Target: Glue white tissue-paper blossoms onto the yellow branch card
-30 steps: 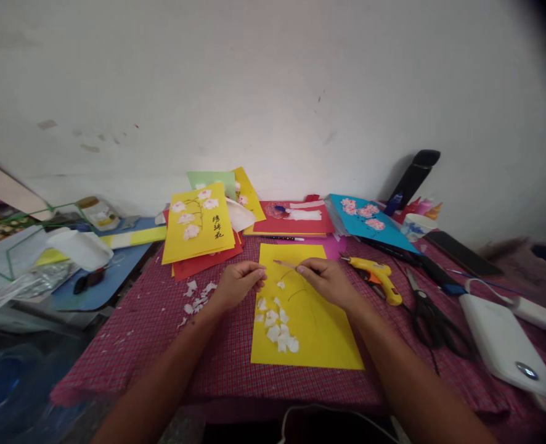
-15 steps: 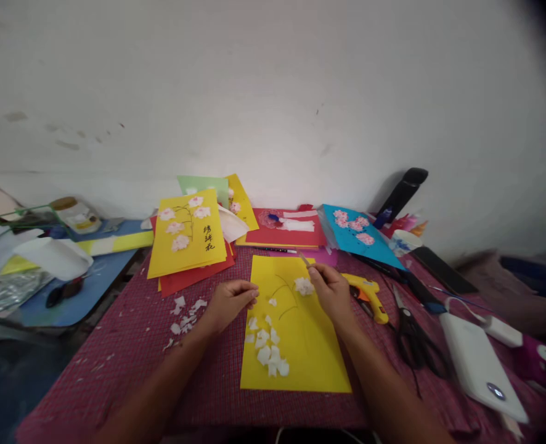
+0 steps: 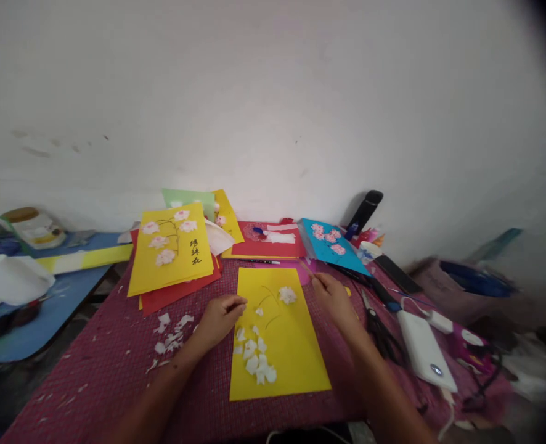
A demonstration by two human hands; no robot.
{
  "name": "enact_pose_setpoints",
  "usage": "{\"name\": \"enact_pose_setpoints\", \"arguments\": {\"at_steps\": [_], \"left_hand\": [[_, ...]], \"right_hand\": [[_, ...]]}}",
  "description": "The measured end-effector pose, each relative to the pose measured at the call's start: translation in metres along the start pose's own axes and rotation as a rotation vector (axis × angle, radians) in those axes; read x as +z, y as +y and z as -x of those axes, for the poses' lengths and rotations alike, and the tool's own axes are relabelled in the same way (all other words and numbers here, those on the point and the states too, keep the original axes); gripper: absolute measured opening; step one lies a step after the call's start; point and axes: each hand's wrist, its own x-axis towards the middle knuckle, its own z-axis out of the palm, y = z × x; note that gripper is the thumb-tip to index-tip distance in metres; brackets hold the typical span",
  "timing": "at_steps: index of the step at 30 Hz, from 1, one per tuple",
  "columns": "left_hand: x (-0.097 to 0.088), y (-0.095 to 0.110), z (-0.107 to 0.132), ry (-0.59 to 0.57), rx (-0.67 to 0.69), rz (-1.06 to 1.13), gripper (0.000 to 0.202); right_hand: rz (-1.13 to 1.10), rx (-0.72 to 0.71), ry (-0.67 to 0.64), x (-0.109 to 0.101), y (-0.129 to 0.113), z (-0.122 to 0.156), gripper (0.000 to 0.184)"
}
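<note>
A yellow sheet of paper (image 3: 296,357) lies in front of me, with thin drawn stems and one white paper flower (image 3: 287,295) at its upper right. Loose white paper petals (image 3: 257,364) are heaped on its lower left, and a single small petal (image 3: 259,312) lies near the stems. My left hand (image 3: 221,317) is at the sheet's left edge, fingertips pinched together; what they hold, if anything, is too small to make out. Just beyond the right edge, my right hand (image 3: 335,299) is closed on a thin stick-like tool (image 3: 306,269) that points up and left.
White paper scraps (image 3: 174,333) lie left of the sheet. Yellow flower cards (image 3: 162,271) are stacked behind them, with a blue flower card (image 3: 333,246) at the back right. Black scissors (image 3: 381,333), a white power bank (image 3: 426,351) and a mostly hidden glue gun (image 3: 348,291) are at right.
My right hand has moved right, away from the white flower and off the sheet, with the tool in it. My left hand stays at the left edge. The view has turned right.
</note>
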Motion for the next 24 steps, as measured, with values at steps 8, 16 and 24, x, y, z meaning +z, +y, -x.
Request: {"name": "enact_pose_setpoints", "arguments": {"at_steps": [8,16,24], "left_hand": [[0.002,-0.004,0.002,-0.068,0.261,-0.327,0.025],[-0.003,0.002,0.005,-0.111,0.276,-0.434,0.027],[-0.004,-0.004,0.004,-0.187,0.343,-0.441,0.025]], "right_hand": [[0.618,0.065,-0.145,-0.01,0.022,0.077,0.031],[0.82,0.168,-0.056,-0.039,0.052,0.043,0.036],[0.692,0.296,-0.167,-0.038,0.083,0.021,0.029]]}}
